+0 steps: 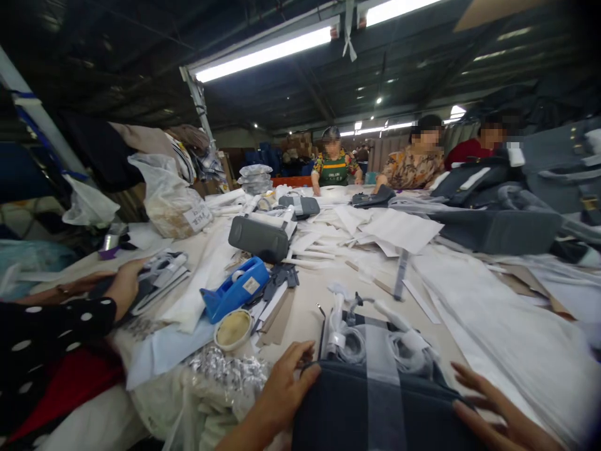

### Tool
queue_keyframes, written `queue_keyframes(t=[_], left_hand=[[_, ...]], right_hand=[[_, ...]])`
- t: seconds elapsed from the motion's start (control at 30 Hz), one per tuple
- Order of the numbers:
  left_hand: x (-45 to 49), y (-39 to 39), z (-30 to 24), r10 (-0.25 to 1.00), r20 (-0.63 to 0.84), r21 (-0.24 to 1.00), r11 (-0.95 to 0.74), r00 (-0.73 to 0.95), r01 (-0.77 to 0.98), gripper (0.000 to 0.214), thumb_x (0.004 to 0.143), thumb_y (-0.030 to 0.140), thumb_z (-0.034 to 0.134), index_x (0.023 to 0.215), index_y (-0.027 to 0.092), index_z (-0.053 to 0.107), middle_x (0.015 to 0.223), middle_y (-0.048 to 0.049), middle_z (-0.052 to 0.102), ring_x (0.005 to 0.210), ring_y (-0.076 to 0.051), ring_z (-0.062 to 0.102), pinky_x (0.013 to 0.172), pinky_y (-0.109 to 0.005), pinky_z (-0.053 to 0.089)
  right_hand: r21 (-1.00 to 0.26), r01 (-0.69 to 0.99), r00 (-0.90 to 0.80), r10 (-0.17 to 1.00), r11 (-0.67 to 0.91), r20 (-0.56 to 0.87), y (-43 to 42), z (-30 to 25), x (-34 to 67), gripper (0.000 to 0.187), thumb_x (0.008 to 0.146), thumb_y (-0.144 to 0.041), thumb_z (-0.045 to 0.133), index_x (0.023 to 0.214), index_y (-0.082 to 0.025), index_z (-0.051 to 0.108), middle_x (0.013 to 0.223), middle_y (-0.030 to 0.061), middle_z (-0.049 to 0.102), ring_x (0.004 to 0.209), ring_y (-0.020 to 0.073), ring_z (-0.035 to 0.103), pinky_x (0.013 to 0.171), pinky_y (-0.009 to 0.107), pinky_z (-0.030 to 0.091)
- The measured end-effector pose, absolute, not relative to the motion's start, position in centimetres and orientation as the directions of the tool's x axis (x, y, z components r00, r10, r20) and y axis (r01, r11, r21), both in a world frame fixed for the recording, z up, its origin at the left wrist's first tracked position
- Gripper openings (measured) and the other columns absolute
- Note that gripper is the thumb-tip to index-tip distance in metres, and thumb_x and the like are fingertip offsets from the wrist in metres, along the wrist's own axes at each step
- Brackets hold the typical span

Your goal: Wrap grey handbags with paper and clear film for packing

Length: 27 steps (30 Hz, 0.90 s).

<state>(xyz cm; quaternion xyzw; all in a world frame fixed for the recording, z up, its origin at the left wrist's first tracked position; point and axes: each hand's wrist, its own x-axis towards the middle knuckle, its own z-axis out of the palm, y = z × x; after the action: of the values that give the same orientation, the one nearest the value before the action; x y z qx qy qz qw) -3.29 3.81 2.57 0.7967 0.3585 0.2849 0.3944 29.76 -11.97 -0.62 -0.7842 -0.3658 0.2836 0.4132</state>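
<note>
A dark navy handbag (347, 407) lies in front of me at the table's near edge. Its handles (399, 351) are wrapped in clear film and folded over the back, and a translucent strip (382, 382) runs across the middle. My left hand (293, 388) holds the bag's left side, thumb on top and fingers behind the edge. At the opposite side, my right hand (498, 410) grips the right corner with its thumb against the bag and its fingers spread along the side. The bag's lower part is cut off by the frame.
Left of the bag are a blue tape dispenser (237, 288), a round tub (233, 330) and grey card strips (278, 316). White sheets (399, 228) and foam (498, 319) cover much of the table. A co-worker's hands (124, 285) work at far left; several people sit beyond.
</note>
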Motion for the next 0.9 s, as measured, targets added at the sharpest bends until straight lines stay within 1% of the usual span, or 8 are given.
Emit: queue_keyframes(t=[0.07,0.17,0.23,0.37,0.47,0.67,0.77,0.9], left_hand=[[-2.7,6.0,2.7,0.791,0.216,0.822,-0.464,0.573,0.33,0.032,0.089,0.033,0.049,0.117,0.021,0.058,0.106,-0.0088,0.066,0.099,-0.02,0.063,0.086,-0.034,0.054],[-0.7,9.5,2.8,0.778,0.291,0.772,-0.535,0.557,0.344,0.03,0.087,0.028,0.05,0.114,0.019,0.059,0.106,-0.01,0.064,0.098,-0.02,0.062,0.084,-0.037,0.054],[1.0,11.0,2.8,0.754,0.343,0.727,-0.591,0.56,0.351,0.031,0.085,0.024,0.05,0.115,0.018,0.058,0.109,-0.0102,0.062,0.1,-0.021,0.061,0.086,-0.039,0.053],[3.4,12.2,3.0,0.732,0.358,0.676,-0.632,0.58,0.379,0.034,0.081,0.013,0.047,0.114,0.017,0.057,0.109,-0.0097,0.06,0.102,-0.02,0.058,0.089,-0.038,0.052],[3.8,12.9,2.5,0.755,0.327,0.663,-0.612,0.569,0.432,0.035,0.081,0.009,0.044,0.113,0.015,0.058,0.108,-0.0102,0.06,0.103,-0.019,0.057,0.088,-0.036,0.052],[2.3,15.1,0.8,0.8,0.307,0.643,-0.574,0.516,0.507,0.033,0.079,0.01,0.047,0.109,0.016,0.059,0.104,-0.009,0.062,0.097,-0.019,0.059,0.087,-0.038,0.051],[1.9,16.1,0.7,0.808,0.274,0.645,-0.557,0.522,0.524,0.032,0.078,0.011,0.048,0.107,0.015,0.06,0.1,-0.0087,0.062,0.092,-0.019,0.06,0.085,-0.039,0.051],[2.9,15.1,2.5,0.758,0.372,0.587,-0.639,0.535,0.497,0.032,0.083,0.012,0.045,0.111,0.015,0.058,0.108,-0.0104,0.06,0.101,-0.021,0.057,0.092,-0.042,0.048]], right_hand=[[-0.838,0.431,0.581,0.813,-0.334,-0.026,-9.9,1.9,30.0,0.065,0.066,-0.063,0.06,0.122,-0.032,0.055,0.13,0.0093,0.056,0.114,0.0335,0.056,0.093,0.047,0.048],[-0.808,0.528,0.501,0.864,-0.261,0.048,-5.6,5.3,29.8,0.057,0.075,-0.058,0.052,0.121,-0.025,0.054,0.116,0.0103,0.062,0.104,0.0278,0.059,0.085,0.04,0.05],[-0.764,0.592,0.436,0.899,-0.256,0.037,-2.6,6.2,29.5,0.056,0.077,-0.054,0.051,0.123,-0.022,0.052,0.109,0.0097,0.064,0.092,0.0244,0.062,0.077,0.036,0.051],[-0.672,0.694,0.343,0.939,-0.26,-0.009,0.8,5.1,29.3,0.065,0.069,-0.046,0.061,0.127,-0.019,0.049,0.098,0.007,0.064,0.077,0.0216,0.062,0.068,0.033,0.048],[-0.688,0.685,0.33,0.944,-0.239,0.001,1.4,3.3,29.8,0.062,0.069,-0.038,0.058,0.127,-0.021,0.049,0.093,0.0053,0.064,0.071,0.0201,0.061,0.066,0.033,0.047],[-0.78,0.546,0.328,0.935,-0.306,-0.137,1.2,2.1,31.3,0.061,0.072,-0.041,0.054,0.129,-0.021,0.046,0.1,0.0084,0.065,0.071,0.0214,0.064,0.058,0.031,0.048],[-0.619,0.735,0.33,0.943,-0.277,-0.03,0.7,3.9,29.9,0.059,0.074,-0.031,0.052,0.132,-0.023,0.044,0.1,0.0077,0.066,0.076,0.0231,0.065,0.065,0.032,0.047],[-0.219,0.962,0.202,0.967,-0.165,0.155,0.6,6.2,27.1,0.062,0.074,-0.012,0.044,0.136,-0.016,0.042,0.104,0.0136,0.066,0.096,0.0305,0.06,0.073,0.037,0.045]])
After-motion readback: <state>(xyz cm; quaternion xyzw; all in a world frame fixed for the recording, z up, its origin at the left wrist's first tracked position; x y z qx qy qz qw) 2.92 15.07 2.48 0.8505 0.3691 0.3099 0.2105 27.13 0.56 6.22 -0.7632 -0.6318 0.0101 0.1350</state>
